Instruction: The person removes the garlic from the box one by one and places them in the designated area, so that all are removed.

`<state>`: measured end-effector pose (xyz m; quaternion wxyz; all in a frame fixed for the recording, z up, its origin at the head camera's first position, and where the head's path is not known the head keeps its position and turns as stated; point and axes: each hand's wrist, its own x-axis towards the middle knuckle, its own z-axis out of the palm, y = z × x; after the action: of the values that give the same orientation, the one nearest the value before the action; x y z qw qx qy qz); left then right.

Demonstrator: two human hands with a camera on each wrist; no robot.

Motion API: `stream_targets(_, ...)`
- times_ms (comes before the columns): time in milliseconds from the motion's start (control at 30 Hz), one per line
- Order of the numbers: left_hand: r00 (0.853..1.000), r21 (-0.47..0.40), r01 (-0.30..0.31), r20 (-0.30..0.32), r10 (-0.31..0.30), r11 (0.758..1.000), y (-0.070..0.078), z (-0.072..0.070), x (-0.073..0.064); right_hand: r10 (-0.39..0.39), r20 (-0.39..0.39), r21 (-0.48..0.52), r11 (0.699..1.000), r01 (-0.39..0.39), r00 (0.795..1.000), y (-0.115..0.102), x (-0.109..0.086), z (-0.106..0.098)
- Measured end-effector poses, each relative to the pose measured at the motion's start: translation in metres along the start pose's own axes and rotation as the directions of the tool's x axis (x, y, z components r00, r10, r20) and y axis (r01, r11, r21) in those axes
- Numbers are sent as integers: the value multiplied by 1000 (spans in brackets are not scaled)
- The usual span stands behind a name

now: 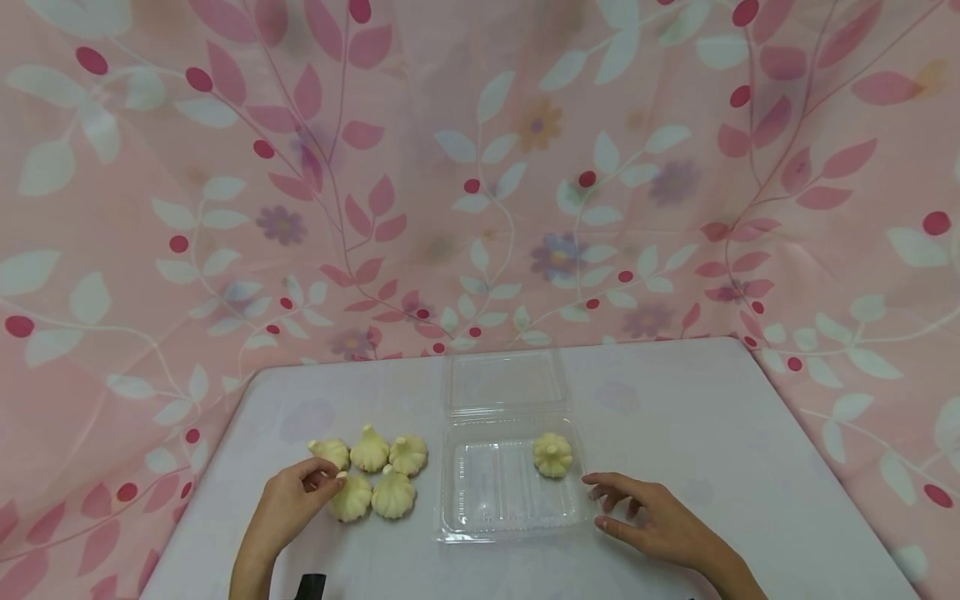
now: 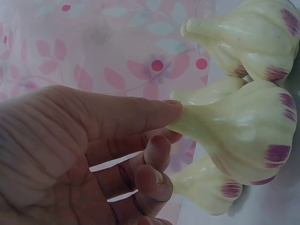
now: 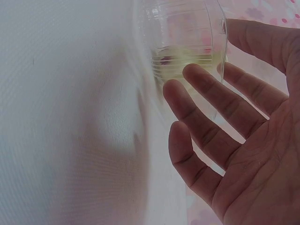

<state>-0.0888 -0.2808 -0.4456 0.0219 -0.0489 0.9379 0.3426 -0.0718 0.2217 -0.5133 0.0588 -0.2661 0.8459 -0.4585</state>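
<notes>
My left hand [image 1: 291,502] pinches the stem of a garlic bulb [image 2: 251,133] between thumb and forefinger. That bulb sits on the table at the near left of a group of pale garlic bulbs [image 1: 370,452], several in all, with purple streaks low on their sides. To their right lies a clear plastic clamshell box [image 1: 480,527], its lid opened back. One garlic bulb [image 1: 552,456] is inside, toward the right. My right hand [image 1: 656,521] holds nothing, fingers loosely spread beside the box's right side; in the right wrist view, its fingers [image 3: 201,126] overlap the clear wall.
A white-covered table [image 1: 697,442] carries everything. Behind it and along both sides hangs a pink cloth [image 1: 420,200] printed with leaves and flowers. The raised lid [image 1: 506,379] lies toward the table's back edge. A small black object [image 1: 311,587] shows near the left forearm.
</notes>
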Motion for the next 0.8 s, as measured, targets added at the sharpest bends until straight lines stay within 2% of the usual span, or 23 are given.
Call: stream_targets(800, 998, -6, -51, 36, 51, 999, -1, 1, 2, 16, 15, 12, 1000, -17, 1000, -1, 1, -1)
